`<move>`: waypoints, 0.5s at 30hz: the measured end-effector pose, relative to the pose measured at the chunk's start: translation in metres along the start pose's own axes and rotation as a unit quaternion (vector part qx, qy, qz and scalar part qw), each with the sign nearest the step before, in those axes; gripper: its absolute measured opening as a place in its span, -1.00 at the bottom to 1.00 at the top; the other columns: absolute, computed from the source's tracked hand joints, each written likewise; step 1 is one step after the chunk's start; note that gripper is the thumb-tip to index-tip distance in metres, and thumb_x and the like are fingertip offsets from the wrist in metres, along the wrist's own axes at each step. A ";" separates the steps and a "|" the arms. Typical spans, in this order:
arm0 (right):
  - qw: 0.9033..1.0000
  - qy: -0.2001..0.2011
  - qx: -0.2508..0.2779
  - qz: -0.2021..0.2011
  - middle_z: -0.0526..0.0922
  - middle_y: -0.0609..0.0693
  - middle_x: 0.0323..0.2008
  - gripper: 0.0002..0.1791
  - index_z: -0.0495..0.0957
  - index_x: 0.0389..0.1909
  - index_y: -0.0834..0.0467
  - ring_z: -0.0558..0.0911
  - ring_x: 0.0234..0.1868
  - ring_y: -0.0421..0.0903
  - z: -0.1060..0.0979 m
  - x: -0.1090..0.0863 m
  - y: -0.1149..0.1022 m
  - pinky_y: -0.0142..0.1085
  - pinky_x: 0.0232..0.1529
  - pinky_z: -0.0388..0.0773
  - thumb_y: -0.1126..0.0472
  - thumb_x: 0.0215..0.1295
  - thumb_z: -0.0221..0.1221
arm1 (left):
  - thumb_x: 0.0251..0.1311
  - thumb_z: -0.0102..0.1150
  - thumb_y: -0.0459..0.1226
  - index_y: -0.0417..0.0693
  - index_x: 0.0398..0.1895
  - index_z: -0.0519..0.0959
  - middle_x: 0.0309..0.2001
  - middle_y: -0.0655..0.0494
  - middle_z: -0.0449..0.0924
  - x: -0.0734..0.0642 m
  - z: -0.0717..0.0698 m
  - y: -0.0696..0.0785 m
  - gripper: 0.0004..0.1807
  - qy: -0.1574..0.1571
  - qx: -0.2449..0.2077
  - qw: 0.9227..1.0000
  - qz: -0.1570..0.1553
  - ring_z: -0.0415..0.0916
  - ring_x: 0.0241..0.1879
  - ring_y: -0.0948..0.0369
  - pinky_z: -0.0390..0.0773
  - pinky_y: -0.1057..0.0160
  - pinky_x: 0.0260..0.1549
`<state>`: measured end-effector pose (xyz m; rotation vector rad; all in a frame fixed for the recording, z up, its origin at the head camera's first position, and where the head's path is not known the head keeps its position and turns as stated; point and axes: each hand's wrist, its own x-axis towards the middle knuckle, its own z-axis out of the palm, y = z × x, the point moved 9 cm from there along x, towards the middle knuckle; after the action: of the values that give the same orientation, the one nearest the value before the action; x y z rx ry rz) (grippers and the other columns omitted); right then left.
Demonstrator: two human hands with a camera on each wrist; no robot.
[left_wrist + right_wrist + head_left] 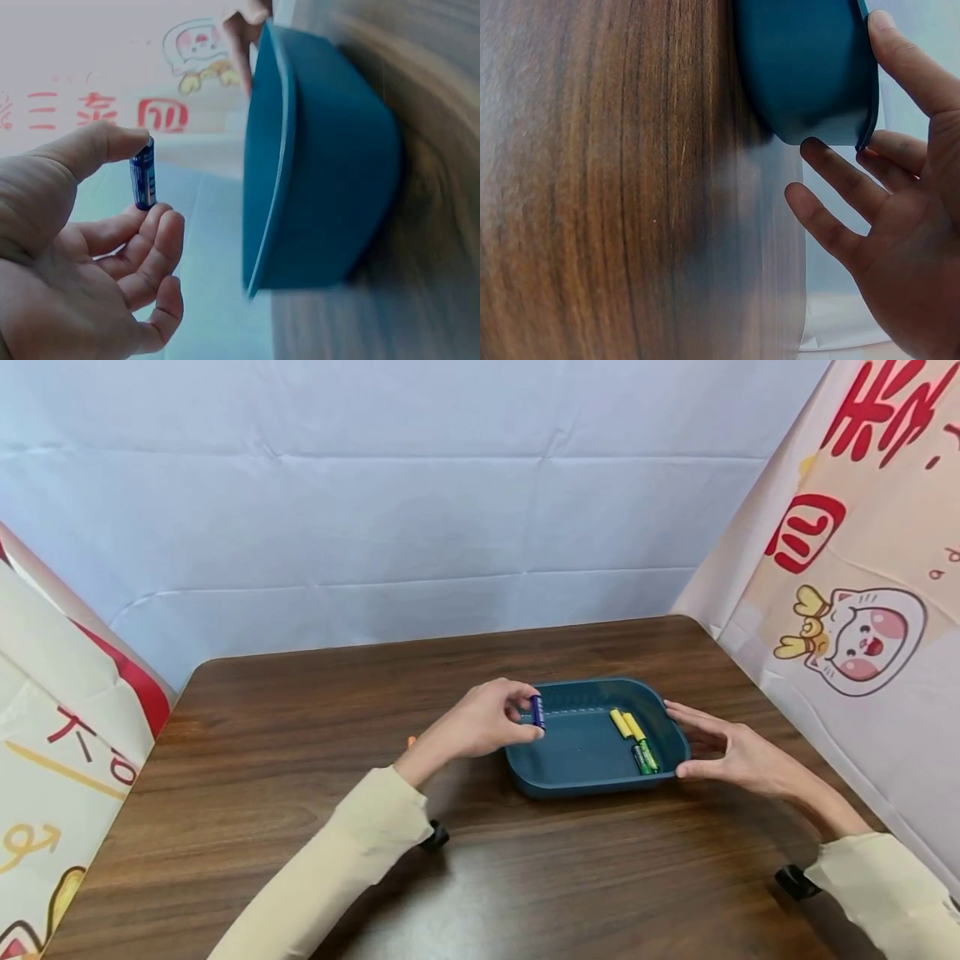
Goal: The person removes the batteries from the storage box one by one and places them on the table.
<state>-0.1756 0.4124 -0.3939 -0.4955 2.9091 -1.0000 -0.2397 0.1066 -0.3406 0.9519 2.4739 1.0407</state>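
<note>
In the head view my left hand (491,720) pinches a small dark blue battery (537,712) by its two ends, thumb against one end and fingertips against the other. The battery is above the left side of a blue plastic tray (570,787). Yellow batteries (621,723) and green batteries (642,758) lie inside the tray near its right end. At that end my right hand (738,758) touches the tray with spread fingers. The right wrist view shows the right thumb (904,56) against the rim, with the other fingers loosely extended around the corner.
The tray stands on a brown wooden table (300,760). A small orange thing (412,741) shows partly behind the left forearm. A pale cloth (412,510) hangs behind the table, and printed cloths (847,610) hang at both sides.
</note>
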 end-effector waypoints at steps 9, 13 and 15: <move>1.000 -0.002 -0.001 0.002 0.29 0.27 0.50 0.00 0.17 0.62 0.11 0.58 0.20 0.25 0.000 -0.002 -0.002 -0.44 0.01 0.56 0.19 0.22 0.49 | 0.24 0.45 -0.19 -0.09 0.32 0.54 -0.01 0.07 0.59 -0.041 -0.039 -0.037 -0.42 0.029 -0.001 1.000 0.005 0.54 -0.05 0.21 0.56 0.14 0.00; 1.000 -0.008 0.006 0.007 0.28 0.26 0.51 0.00 0.16 0.62 0.09 0.58 0.21 0.24 0.001 -0.002 -0.002 -0.42 0.02 0.57 0.17 0.23 0.48 | 0.27 0.43 -0.19 -0.12 0.33 0.52 -0.01 -0.01 0.61 -0.057 -0.050 -0.066 -0.42 0.030 0.005 1.000 -0.002 0.54 -0.04 0.17 0.56 0.08 0.01; 1.000 -0.008 0.006 0.009 0.28 0.25 0.51 0.00 0.16 0.63 0.08 0.58 0.22 0.24 0.001 -0.001 -0.001 -0.43 0.03 0.56 0.17 0.24 0.48 | 0.28 0.42 -0.20 -0.16 0.32 0.52 -0.01 -0.04 0.62 -0.065 -0.054 -0.079 -0.43 0.030 0.003 1.000 -0.004 0.55 -0.06 0.16 0.56 0.06 -0.02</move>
<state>-0.1738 0.4110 -0.3941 -0.4741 2.8866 -1.0045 -0.2551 -0.0065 -0.3594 0.9250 2.5277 1.0763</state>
